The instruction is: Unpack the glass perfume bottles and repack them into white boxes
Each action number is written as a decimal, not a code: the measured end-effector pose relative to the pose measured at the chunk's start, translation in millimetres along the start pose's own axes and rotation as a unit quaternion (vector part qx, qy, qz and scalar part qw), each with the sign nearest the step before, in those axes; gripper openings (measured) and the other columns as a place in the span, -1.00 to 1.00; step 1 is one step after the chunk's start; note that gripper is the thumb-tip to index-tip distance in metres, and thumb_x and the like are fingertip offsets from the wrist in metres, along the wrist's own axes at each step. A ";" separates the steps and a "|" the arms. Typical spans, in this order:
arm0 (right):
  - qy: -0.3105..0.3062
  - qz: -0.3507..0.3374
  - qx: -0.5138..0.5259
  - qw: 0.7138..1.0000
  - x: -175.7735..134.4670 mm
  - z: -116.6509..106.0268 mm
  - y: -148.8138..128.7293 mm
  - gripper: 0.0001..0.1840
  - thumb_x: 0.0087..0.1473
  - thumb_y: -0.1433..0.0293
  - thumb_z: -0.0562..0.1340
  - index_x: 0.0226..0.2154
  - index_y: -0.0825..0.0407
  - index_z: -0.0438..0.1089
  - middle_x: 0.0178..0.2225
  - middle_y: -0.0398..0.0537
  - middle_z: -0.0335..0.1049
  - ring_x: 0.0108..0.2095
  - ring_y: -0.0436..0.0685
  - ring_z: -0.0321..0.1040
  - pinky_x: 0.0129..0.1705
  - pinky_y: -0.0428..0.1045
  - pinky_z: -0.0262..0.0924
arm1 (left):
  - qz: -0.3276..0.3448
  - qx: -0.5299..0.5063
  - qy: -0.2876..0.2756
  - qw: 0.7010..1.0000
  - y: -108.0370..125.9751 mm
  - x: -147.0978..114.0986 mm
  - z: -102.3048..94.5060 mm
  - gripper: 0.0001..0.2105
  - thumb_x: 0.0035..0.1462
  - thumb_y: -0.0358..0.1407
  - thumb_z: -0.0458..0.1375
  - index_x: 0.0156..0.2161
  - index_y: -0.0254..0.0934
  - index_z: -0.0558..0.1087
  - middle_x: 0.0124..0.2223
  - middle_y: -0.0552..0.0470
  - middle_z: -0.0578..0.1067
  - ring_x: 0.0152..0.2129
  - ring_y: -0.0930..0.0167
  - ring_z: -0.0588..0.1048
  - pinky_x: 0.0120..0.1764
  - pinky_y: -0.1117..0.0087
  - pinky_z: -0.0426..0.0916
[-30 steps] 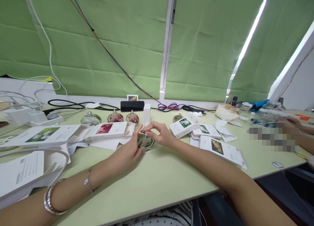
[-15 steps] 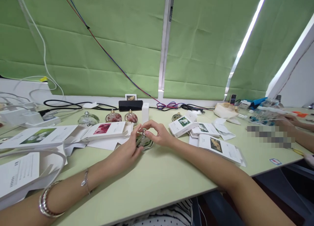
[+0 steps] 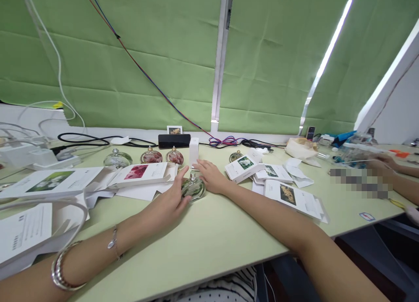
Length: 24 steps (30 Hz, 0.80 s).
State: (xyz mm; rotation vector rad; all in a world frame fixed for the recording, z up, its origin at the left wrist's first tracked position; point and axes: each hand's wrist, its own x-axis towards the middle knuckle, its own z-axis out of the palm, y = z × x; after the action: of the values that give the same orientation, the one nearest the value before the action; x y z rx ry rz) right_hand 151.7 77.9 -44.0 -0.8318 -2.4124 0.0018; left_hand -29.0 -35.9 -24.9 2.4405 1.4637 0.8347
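A rounded glass bottle (image 3: 195, 188) with green foliage showing in it stands on the table in front of me. My left hand (image 3: 173, 197) grips it from the left, thumb at the near side and fingers behind. Just right of the bottle is my right hand (image 3: 211, 176), palm down with fingers stretched forward and nothing in it. Its fingertips lie close to the foot of a small upright white box (image 3: 194, 150); whether they touch it I cannot tell.
Two bottles with red flowers (image 3: 151, 156) and a clear bottle (image 3: 118, 158) stand behind. Flat white boxes with flower pictures lie left (image 3: 140, 173) and right (image 3: 291, 198). A black phone (image 3: 174, 141) leans at the back. At far right are a co-worker's hands (image 3: 381, 164).
My right hand has let go of the bottle's top and moved slightly right and forward, its fingers straightened. My left hand stays on the bottle.
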 end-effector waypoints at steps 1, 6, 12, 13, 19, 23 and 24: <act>-0.024 0.013 -0.010 1.000 0.6 1.7 0.7 -0.54 0.12 0.50 0.05 0.10 0.13 0.18 0.16 0.19 0.13 0.18 0.22 0.04 0.21 0.19 -0.04 | -0.004 0.006 -0.005 1.000 1.3 0.1 -0.7 -0.34 0.23 -0.20 -0.09 0.31 -0.32 -0.31 -0.12 -0.18 0.43 -0.23 0.25 0.48 -0.12 0.20 0.32; -0.044 0.049 0.004 0.998 1.1 -0.9 -1.9 -0.69 0.14 0.46 0.09 -0.03 0.12 0.27 -0.07 0.14 0.28 -0.06 0.15 0.26 0.02 0.10 0.17 | -0.030 0.022 -0.023 0.999 7.1 -0.2 -4.0 -0.35 0.25 -0.19 -0.12 0.31 -0.29 -0.35 -0.11 -0.18 0.42 -0.23 0.24 0.47 -0.14 0.20 0.32; 0.031 0.077 0.128 0.988 3.4 -10.0 -10.4 -0.83 0.10 0.50 0.11 -0.20 0.12 0.30 -0.20 0.04 0.33 -0.17 0.08 0.27 -0.05 0.05 0.18 | -0.037 0.025 -0.029 0.999 4.4 -0.3 -3.3 -0.34 0.24 -0.17 -0.11 0.31 -0.22 -0.35 0.07 -0.26 0.34 -0.23 0.23 0.48 -0.14 0.19 0.33; 0.058 0.092 0.165 0.980 5.0 -13.0 -12.7 -0.85 0.09 0.46 0.13 -0.22 0.09 0.30 -0.23 0.00 0.34 -0.21 0.06 0.28 -0.08 0.04 0.19 | -0.034 0.024 -0.027 0.999 3.4 -0.3 -2.7 -0.34 0.24 -0.17 -0.11 0.31 -0.22 -0.36 0.09 -0.28 0.32 -0.22 0.23 0.48 -0.13 0.19 0.32; 0.155 0.103 0.434 0.881 17.2 -38.2 -27.7 -0.67 -0.08 0.27 0.27 -0.24 0.03 0.26 -0.23 -0.06 0.38 -0.28 0.01 0.32 -0.20 -0.02 0.26 | -0.014 -0.001 -0.018 1.000 0.4 -0.3 -1.1 -0.33 0.23 -0.17 -0.09 0.31 -0.25 -0.33 -0.05 -0.19 0.43 -0.18 0.21 0.48 -0.11 0.17 0.32; 0.162 0.071 0.502 0.847 18.5 -47.0 -33.5 -0.56 -0.11 0.17 0.30 -0.18 0.00 0.26 -0.20 -0.04 0.39 -0.23 0.04 0.34 -0.13 0.01 0.26 | 0.001 -0.022 -0.003 1.000 1.0 -0.4 -1.6 -0.33 0.21 -0.15 -0.06 0.31 -0.30 -0.26 -0.13 -0.15 0.48 -0.17 0.21 0.49 -0.10 0.19 0.31; 0.162 0.068 0.515 0.839 18.0 -47.1 -34.4 -0.53 -0.13 0.14 0.32 -0.19 -0.01 0.24 -0.21 -0.05 0.40 -0.24 0.04 0.35 -0.14 0.02 0.26 | 0.000 -0.025 -0.002 1.000 1.3 -0.4 -1.8 -0.33 0.21 -0.14 -0.06 0.31 -0.30 -0.25 -0.14 -0.15 0.49 -0.17 0.21 0.49 -0.10 0.19 0.32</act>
State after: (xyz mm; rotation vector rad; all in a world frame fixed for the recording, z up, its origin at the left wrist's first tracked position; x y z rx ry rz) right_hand 145.6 51.9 10.9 -0.4106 -1.6339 1.0303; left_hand -29.2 -37.2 -23.0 2.4045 1.4242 0.8553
